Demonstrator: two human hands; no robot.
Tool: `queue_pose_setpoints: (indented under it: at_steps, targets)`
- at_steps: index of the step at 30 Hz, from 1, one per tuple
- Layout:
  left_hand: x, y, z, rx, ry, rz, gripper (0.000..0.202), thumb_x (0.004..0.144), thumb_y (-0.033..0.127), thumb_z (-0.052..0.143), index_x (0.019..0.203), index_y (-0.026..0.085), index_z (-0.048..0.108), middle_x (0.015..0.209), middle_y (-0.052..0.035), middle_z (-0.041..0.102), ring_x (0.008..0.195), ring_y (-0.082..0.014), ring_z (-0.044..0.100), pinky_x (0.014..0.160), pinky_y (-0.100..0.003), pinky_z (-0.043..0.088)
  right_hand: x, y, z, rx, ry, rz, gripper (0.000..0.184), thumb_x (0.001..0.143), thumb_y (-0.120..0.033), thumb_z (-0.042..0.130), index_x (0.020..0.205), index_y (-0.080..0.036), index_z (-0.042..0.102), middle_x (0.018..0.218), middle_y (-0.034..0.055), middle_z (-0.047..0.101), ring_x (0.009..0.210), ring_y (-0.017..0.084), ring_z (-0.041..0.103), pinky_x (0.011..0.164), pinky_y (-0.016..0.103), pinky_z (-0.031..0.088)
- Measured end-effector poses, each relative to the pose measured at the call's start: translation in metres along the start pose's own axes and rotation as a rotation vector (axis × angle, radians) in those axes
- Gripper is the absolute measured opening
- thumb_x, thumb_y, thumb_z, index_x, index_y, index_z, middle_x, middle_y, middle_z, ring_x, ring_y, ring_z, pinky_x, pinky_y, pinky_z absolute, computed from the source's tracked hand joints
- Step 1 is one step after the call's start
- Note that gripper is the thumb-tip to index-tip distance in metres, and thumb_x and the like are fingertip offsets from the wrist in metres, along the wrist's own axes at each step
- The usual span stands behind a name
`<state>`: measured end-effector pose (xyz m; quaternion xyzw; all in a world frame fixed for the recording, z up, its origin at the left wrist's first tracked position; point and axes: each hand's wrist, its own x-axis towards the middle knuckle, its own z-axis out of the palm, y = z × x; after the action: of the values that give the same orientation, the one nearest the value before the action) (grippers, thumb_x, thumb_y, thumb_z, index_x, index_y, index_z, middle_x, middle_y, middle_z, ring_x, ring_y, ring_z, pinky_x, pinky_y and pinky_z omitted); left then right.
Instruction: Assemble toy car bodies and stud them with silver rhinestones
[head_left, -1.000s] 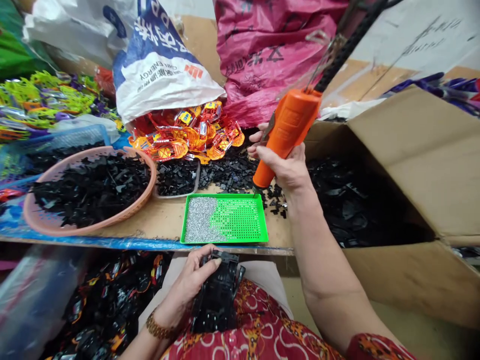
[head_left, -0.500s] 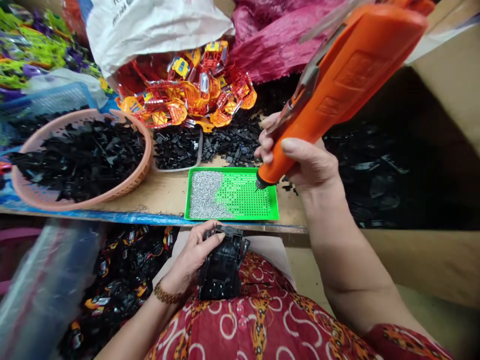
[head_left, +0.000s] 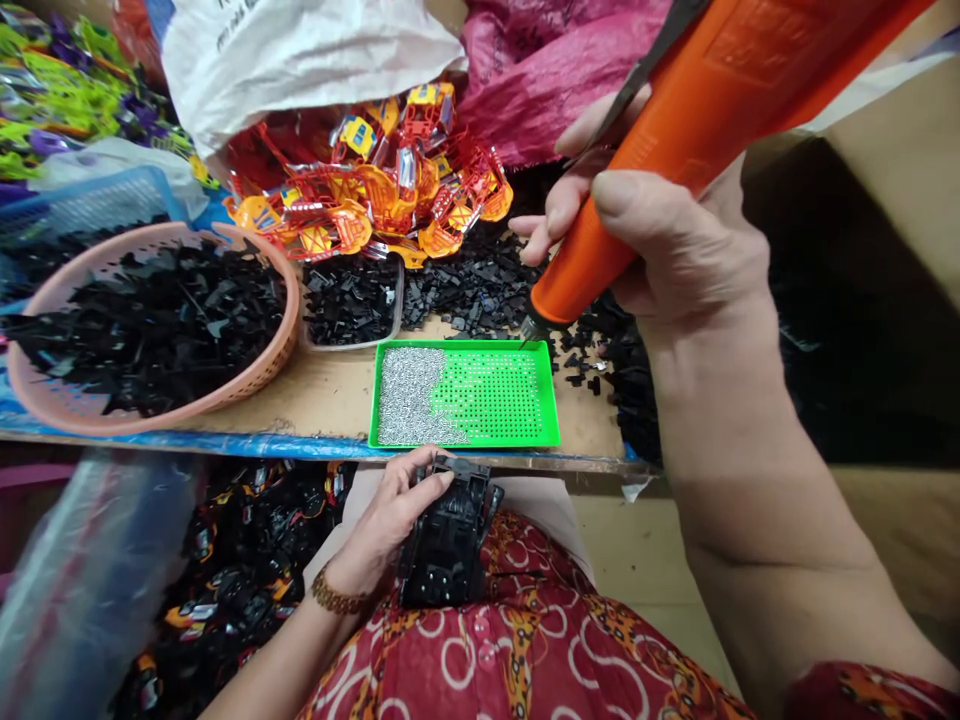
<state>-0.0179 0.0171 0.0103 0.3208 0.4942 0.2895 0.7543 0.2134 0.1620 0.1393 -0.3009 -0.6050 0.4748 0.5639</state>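
Observation:
My left hand (head_left: 405, 500) grips a black plastic toy chassis (head_left: 444, 540) against my lap, thumb on its top face. In my right hand (head_left: 660, 220) is an orange electric screwdriver (head_left: 637, 190), held at a slant with its bit pointing down and left. The bit's tip hangs at the far right rim of a green perforated tray (head_left: 495, 400). Small silvery screws (head_left: 411, 395) are heaped in the tray's left part, with some lying in its holes. The upper end of the screwdriver runs out of view.
A pink basket (head_left: 289, 330) of black parts stands left, beside a clear container (head_left: 352, 305) of small black pieces. Orange and red toy parts (head_left: 397, 200) spill from a white sack (head_left: 315, 60). Below the table's left side lie black toy assemblies (head_left: 240, 570). A large carton (head_left: 892, 150) stands right.
My right hand and the screwdriver have risen and moved right; the bit has shifted from over the tray's middle right to its far rim. My left hand keeps the chassis almost still.

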Motion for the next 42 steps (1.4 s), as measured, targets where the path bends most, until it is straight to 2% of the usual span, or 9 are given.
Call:
queue_pose_setpoints:
  at_steps: [5, 9, 11, 15, 20, 24, 28, 37, 42]
  targets:
    - [0.005, -0.008, -0.004, 0.002, 0.032, 0.025, 0.037, 0.07, 0.048, 0.084, 0.085, 0.016, 0.072, 0.069, 0.0004, 0.063, 0.061, -0.0129, 0.053, 0.057, -0.023, 0.042, 0.01, 0.009, -0.01, -0.01, -0.035, 0.046, 0.048, 0.057, -0.047, 0.097, 0.088, -0.028, 0.066, 0.06, -0.0063, 0.067, 0.058, 0.017, 0.068, 0.082, 0.04, 0.064]
    - [0.007, -0.011, -0.007, 0.023, 0.051, 0.039, 0.031, 0.074, 0.045, 0.081, 0.086, 0.017, 0.072, 0.07, 0.0009, 0.062, 0.062, -0.0128, 0.054, 0.059, -0.022, 0.042, -0.008, 0.028, -0.007, 0.009, -0.034, 0.047, 0.043, 0.067, -0.046, 0.091, 0.094, -0.025, 0.065, 0.064, -0.0068, 0.069, 0.057, 0.016, 0.068, 0.084, 0.042, 0.065]
    - [0.007, -0.01, -0.007, 0.015, 0.047, 0.041, 0.031, 0.074, 0.045, 0.081, 0.083, 0.017, 0.072, 0.068, 0.0013, 0.061, 0.062, -0.0125, 0.053, 0.058, -0.022, 0.041, -0.023, 0.039, -0.004, 0.012, -0.016, 0.048, 0.04, 0.073, -0.042, 0.086, 0.101, -0.024, 0.064, 0.07, -0.0058, 0.071, 0.057, 0.015, 0.067, 0.078, 0.041, 0.066]
    - [0.01, -0.009, -0.006, 0.012, 0.046, 0.008, 0.031, 0.075, 0.046, 0.08, 0.085, 0.017, 0.072, 0.067, 0.0018, 0.059, 0.061, -0.0121, 0.051, 0.057, -0.022, 0.04, -0.046, 0.061, 0.003, -0.023, 0.137, 0.078, 0.039, 0.075, -0.038, 0.083, 0.105, -0.025, 0.063, 0.064, -0.0075, 0.065, 0.054, 0.015, 0.065, 0.061, 0.035, 0.062]
    - [0.012, -0.007, -0.005, 0.003, 0.018, -0.012, 0.036, 0.074, 0.05, 0.081, 0.084, 0.017, 0.072, 0.068, 0.0015, 0.059, 0.06, -0.0124, 0.051, 0.056, -0.022, 0.04, -0.049, 0.076, 0.013, -0.046, 0.279, 0.078, 0.035, 0.073, -0.04, 0.082, 0.097, -0.026, 0.06, 0.059, -0.0099, 0.058, 0.049, 0.012, 0.06, 0.06, 0.033, 0.06]
    - [0.008, 0.0, -0.001, -0.011, 0.044, -0.062, 0.034, 0.074, 0.048, 0.082, 0.086, 0.018, 0.072, 0.07, 0.0019, 0.061, 0.062, -0.0127, 0.054, 0.059, -0.023, 0.042, -0.046, 0.084, 0.017, -0.024, 0.289, 0.06, 0.04, 0.071, -0.047, 0.085, 0.095, -0.027, 0.06, 0.06, -0.0096, 0.056, 0.047, 0.011, 0.057, 0.056, 0.031, 0.058]
    - [0.006, 0.003, 0.002, 0.013, 0.059, -0.042, 0.032, 0.075, 0.047, 0.081, 0.087, 0.018, 0.074, 0.07, 0.0012, 0.062, 0.062, -0.0132, 0.054, 0.06, -0.023, 0.041, -0.045, 0.091, 0.015, -0.011, 0.274, 0.04, 0.041, 0.071, -0.05, 0.085, 0.093, -0.027, 0.061, 0.062, -0.0083, 0.058, 0.049, 0.011, 0.057, 0.055, 0.03, 0.058]
    - [0.007, 0.001, 0.001, 0.003, 0.059, -0.027, 0.03, 0.076, 0.044, 0.08, 0.087, 0.017, 0.074, 0.07, 0.0003, 0.064, 0.062, -0.0138, 0.055, 0.059, -0.023, 0.041, -0.045, 0.102, 0.013, 0.04, 0.231, 0.012, 0.034, 0.074, -0.041, 0.086, 0.096, -0.027, 0.064, 0.062, -0.0083, 0.059, 0.05, 0.011, 0.058, 0.058, 0.029, 0.058]
    - [0.005, 0.002, 0.002, 0.002, 0.075, -0.033, 0.029, 0.076, 0.044, 0.081, 0.087, 0.018, 0.073, 0.07, 0.0008, 0.065, 0.062, -0.0138, 0.056, 0.06, -0.024, 0.042, -0.047, 0.104, 0.011, 0.035, 0.242, 0.013, 0.04, 0.075, -0.046, 0.086, 0.101, -0.029, 0.062, 0.061, -0.0085, 0.059, 0.051, 0.012, 0.058, 0.058, 0.03, 0.06]
